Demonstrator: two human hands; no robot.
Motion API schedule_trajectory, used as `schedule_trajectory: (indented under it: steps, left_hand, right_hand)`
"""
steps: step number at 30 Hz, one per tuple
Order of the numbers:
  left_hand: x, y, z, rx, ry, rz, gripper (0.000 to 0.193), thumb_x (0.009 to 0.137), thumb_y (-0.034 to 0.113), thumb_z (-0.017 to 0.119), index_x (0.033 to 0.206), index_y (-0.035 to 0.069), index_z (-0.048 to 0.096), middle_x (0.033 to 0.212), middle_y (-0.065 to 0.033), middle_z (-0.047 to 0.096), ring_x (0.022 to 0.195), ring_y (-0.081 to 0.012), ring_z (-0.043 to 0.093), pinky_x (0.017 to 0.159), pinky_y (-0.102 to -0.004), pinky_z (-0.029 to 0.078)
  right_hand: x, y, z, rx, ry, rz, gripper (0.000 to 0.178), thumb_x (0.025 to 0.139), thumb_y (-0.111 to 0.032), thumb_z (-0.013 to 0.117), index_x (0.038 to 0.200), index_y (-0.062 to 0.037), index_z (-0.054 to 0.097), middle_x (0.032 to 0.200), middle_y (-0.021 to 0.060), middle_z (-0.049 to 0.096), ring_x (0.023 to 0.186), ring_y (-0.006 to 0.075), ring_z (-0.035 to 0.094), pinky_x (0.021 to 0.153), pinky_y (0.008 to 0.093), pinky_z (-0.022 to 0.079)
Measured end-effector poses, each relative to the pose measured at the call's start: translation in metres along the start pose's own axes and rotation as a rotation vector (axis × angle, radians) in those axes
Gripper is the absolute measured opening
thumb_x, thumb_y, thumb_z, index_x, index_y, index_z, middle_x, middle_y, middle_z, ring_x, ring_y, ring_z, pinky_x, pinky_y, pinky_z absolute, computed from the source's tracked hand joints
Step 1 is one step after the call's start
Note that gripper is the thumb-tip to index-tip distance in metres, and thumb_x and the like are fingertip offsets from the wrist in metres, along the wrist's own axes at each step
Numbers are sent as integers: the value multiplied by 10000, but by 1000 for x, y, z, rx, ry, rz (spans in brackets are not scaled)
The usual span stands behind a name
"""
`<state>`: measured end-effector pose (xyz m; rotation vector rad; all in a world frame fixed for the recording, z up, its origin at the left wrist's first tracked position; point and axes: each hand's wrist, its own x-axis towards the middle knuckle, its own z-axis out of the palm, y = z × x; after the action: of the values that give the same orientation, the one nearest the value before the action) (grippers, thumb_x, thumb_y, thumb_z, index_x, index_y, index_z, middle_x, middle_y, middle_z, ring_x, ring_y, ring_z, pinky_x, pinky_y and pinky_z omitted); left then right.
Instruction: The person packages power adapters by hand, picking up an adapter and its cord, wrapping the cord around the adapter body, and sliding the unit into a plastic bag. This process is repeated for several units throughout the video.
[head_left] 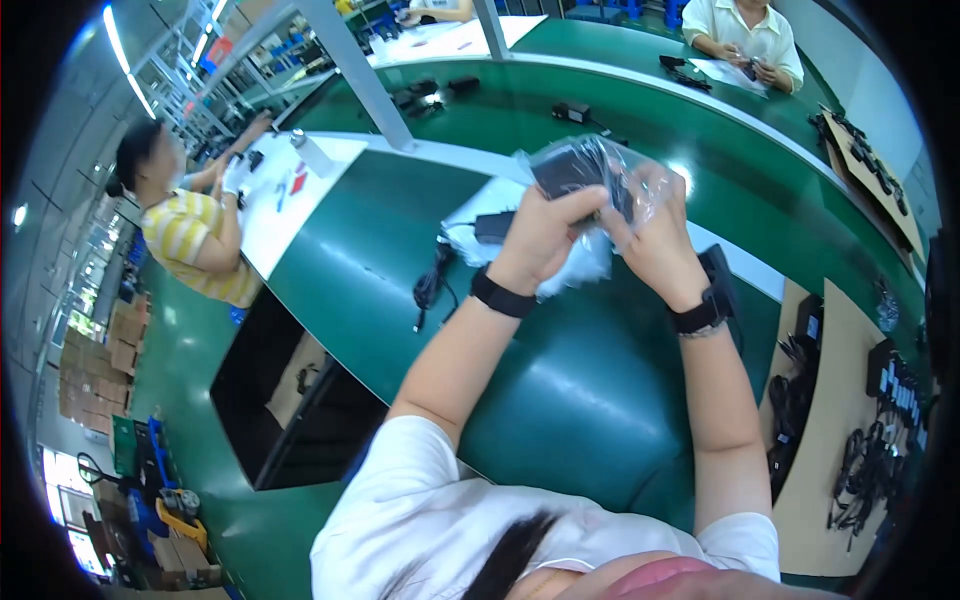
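Both my hands are raised over the green table, gripping a clear plastic bag with a black power adapter inside. My left hand pinches its near left side, thumb on top. My right hand closes on the right side, its fingers partly covered by crinkled plastic. Below and left of my left hand, another black adapter lies on a pile of clear bags. A coiled black cable rests next to it on the green table.
A cardboard sheet with several black adapters and cables lies at my right. A black bin stands at the lower left. Co-workers sit at the left and far right. A grey post rises beyond the table.
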<state>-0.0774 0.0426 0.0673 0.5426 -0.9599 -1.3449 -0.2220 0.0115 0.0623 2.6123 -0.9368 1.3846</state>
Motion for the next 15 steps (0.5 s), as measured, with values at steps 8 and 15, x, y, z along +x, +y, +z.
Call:
schedule_trajectory:
  steps: [8, 15]
  left_hand:
    - [-4, -22, -2, -131, 106, -282, 204, 772, 28, 565, 975, 34, 574, 889, -40, 608, 774, -146, 585, 678, -287, 480]
    - [8, -28, -21, -300, 196, -339, 179, 754, -14, 530, 929, -15, 570, 880, -99, 617, 780, -208, 600, 733, -338, 494]
  right_hand:
    - [-13, 13, -7, -36, -329, 64, 546, 790, -260, 567, 1200, 59, 402, 980, 211, 515, 906, 362, 451, 800, 413, 370]
    - [6, 14, -9, 132, -517, 170, 652, 746, -346, 639, 1273, -48, 398, 1075, 187, 534, 1005, 321, 497, 851, 382, 390]
